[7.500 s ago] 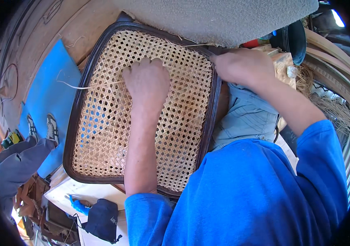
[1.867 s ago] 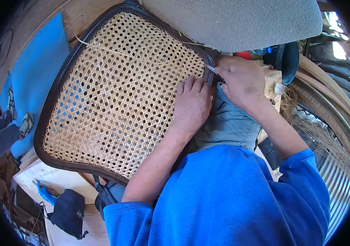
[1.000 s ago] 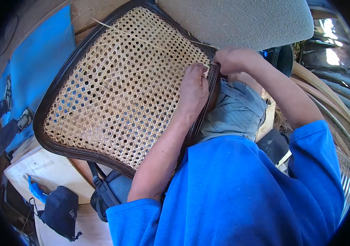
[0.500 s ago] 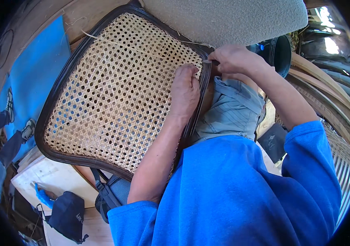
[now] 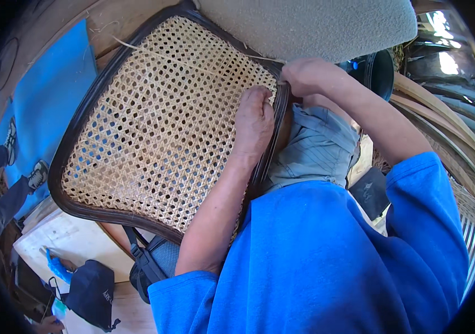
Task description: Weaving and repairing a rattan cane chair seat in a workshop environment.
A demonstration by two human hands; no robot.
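Observation:
A dark wooden chair frame carries woven cane webbing, tilted across my lap. My left hand rests on the webbing near the frame's right edge. Its fingers are curled down, and their tips and anything in them are hidden. At the frame's upper right corner, my right hand is closed, its knuckles up. Only a small greyish tip shows at its fingers, so what it grips I cannot make out. A loose cane strand crosses the top of the webbing and sticks out past the left rail.
A grey padded surface borders the frame above. Beside it stands a dark bucket. Long curved strips lie to the right. A blue mat, another person's shoes and a black pouch are at left.
My right hand has turned over at the corner and now covers most of the flat tip seen before. The left hand has shifted slightly right with the frame. A person's hand appears at lower left.

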